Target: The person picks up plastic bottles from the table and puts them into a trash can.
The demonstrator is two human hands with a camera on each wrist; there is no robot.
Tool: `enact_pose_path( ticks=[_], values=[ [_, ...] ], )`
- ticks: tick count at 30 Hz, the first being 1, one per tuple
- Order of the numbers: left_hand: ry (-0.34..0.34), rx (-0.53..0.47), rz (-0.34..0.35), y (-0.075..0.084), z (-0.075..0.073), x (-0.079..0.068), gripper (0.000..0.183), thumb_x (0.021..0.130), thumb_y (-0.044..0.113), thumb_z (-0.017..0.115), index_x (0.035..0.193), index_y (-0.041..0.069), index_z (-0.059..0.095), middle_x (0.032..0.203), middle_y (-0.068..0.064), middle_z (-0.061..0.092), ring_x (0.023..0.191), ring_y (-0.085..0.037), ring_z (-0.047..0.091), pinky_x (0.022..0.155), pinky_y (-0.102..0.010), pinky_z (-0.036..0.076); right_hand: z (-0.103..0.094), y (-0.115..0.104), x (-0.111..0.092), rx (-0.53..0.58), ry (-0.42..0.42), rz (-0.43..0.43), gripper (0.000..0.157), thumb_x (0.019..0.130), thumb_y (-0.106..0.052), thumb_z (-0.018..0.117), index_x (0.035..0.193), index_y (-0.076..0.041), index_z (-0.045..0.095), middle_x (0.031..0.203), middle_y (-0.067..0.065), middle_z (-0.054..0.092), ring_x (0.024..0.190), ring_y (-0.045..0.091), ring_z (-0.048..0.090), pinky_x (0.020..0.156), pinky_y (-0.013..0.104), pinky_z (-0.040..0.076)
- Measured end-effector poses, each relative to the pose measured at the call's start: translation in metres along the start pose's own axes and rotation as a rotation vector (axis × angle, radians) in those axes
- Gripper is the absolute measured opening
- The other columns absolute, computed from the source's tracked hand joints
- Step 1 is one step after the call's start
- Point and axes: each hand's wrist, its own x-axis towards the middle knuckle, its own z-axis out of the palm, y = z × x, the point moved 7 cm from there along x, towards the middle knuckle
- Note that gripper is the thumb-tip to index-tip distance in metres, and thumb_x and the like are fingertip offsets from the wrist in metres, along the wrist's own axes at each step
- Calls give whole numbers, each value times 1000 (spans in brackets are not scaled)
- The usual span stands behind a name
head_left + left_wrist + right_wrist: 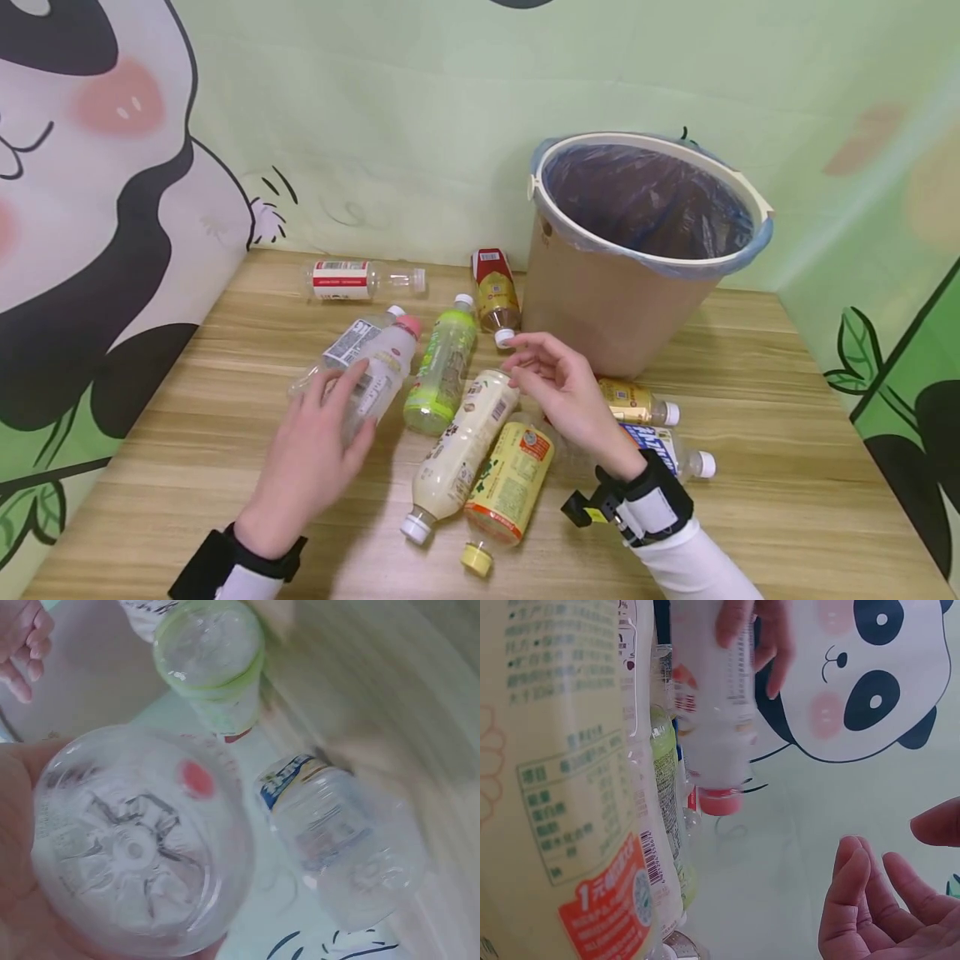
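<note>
The wooden surface (pixel 187 450) carries a scatter of lying bottles, and the lined bin (pixel 600 308) stands toward its far right. Closest to the right hand is the cream bottle (pixel 461 450), its base just below the fingertips. The pink-capped bottle (pixel 381 377) is in the left hand (pixel 311 458), above the left part of the surface, between the green-labelled bottle (pixel 441 367) and the clear bottle (pixel 352 340) that it partly overlaps. The left fingers and thumb wrap its sides near the base; it looks thin-walled, so a firm but unsquashed hold should serve best, with enough height to pass the neighbours without rolling them. The right hand (pixel 566 398), well apart from the left, has loosely bent fingers and grips nothing; it would do well to leave the bottle room. The pink cap (pixel 408 326) points away from the person, so that end wants watching for knocks.
</note>
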Motion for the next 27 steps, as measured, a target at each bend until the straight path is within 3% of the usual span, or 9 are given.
enact_pose_path(
  ticks=[6,11,14,19,23,27],
  values=[
    [134,-129,34,7,-15,11,61,84,22,67,140,13,44,127,-19,47,93,-34,54,65,-49,51,0,0,0,0,18,11,31,90,2,55,121,-3,55,104,16,63,93,42,58,79,39,55],
    [192,-311,45,18,-17,21,63,86,20,67,143,15,41,131,-17,44,90,-29,54,59,-40,51,2,-1,1,29,38,6,34,89,5,56,122,-2,54,107,16,62,97,39,58,79,30,55],
    [211,-434,52,32,-20,29,63,86,14,66,143,10,39,133,-20,42,90,-27,54,57,-35,53,3,-2,2,59,52,5,36,89,5,56,124,-2,52,109,17,61,98,34,59,81,32,55],
    [244,-582,62,65,-32,39,62,83,0,65,139,-2,39,130,-26,41,93,-29,52,61,-39,53,6,-5,4,115,59,-5,41,91,2,55,131,-1,46,114,19,58,103,33,57,86,46,52],
    [242,-640,79,70,-16,44,63,86,4,64,143,4,36,134,-20,39,97,-27,50,64,-38,52,10,-8,4,174,47,-9,48,95,-2,51,140,-2,35,123,21,53,109,42,53,89,46,51],
    [231,-687,107,74,2,47,66,88,9,64,146,10,33,139,-14,36,101,-26,50,66,-36,53,13,-9,5,239,52,12,55,98,-8,47,148,-13,24,131,22,47,115,37,51,93,43,49]
  ],
)
